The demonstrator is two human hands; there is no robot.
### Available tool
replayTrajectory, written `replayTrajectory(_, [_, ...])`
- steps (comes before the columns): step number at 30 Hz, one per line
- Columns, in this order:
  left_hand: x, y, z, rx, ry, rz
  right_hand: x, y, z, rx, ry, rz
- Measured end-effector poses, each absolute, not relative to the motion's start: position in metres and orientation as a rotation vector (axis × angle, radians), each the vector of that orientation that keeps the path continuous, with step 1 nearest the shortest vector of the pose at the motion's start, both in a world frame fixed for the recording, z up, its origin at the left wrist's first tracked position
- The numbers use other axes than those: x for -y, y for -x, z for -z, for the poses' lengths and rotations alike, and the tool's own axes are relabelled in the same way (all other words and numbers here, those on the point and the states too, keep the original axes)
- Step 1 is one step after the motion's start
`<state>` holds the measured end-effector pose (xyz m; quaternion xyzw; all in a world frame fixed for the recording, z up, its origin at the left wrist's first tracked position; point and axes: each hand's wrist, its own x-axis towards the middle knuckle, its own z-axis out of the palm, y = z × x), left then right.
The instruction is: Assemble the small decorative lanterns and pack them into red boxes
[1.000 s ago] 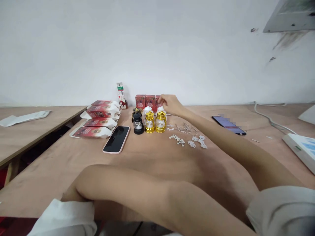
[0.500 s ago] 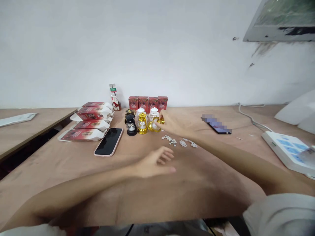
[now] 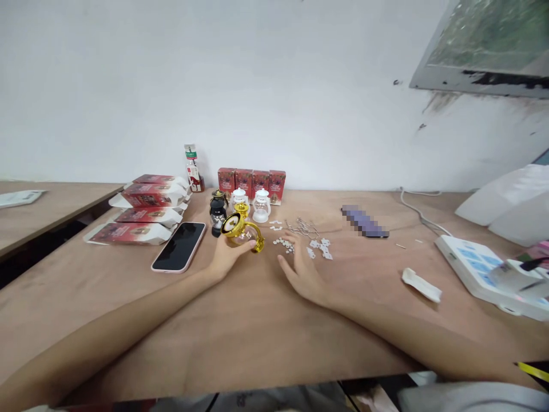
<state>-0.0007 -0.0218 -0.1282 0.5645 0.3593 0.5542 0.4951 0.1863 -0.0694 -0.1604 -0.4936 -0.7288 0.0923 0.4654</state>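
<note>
My left hand (image 3: 227, 257) grips a small gold lantern (image 3: 246, 234), tilted on its side with the round base turned up toward the left. Behind it another gold lantern (image 3: 242, 209) shows only its top. Close by stand a black lantern (image 3: 218, 216) and two white lanterns (image 3: 261, 207). My right hand (image 3: 306, 277) is low over the table with thumb and fingers apart, its fingertips by small round white pieces (image 3: 283, 245). Just right of those lie flat white plastic parts (image 3: 321, 248), with thin wire handles (image 3: 305, 227) behind.
Four-sided red boxes (image 3: 277, 186) stand in a row by the wall; opened red boxes (image 3: 132, 232) lie at left beside a phone (image 3: 179, 247). A bottle (image 3: 193, 171) stands behind. Rightward are another phone (image 3: 364, 222), a crumpled white strip (image 3: 421, 285) and a power strip (image 3: 476, 272).
The right hand took a gold lantern from the row and brought it nearer; now the left hand has it. My right hand has let go and moved to the small round pieces.
</note>
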Motion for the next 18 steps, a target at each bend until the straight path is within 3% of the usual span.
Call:
replayTrajectory(8, [0.002, 0.013, 0.138, -0.848, -2.081, -1.402, 0.047, -0.181, 0.176, 1.922, 1.679, -0.246])
replayTrajectory(18, [-0.002, 0.016, 0.147, -0.779, -2.273, -1.275, 0.0, -0.18, 0.167, 2.252, 1.399, -0.102])
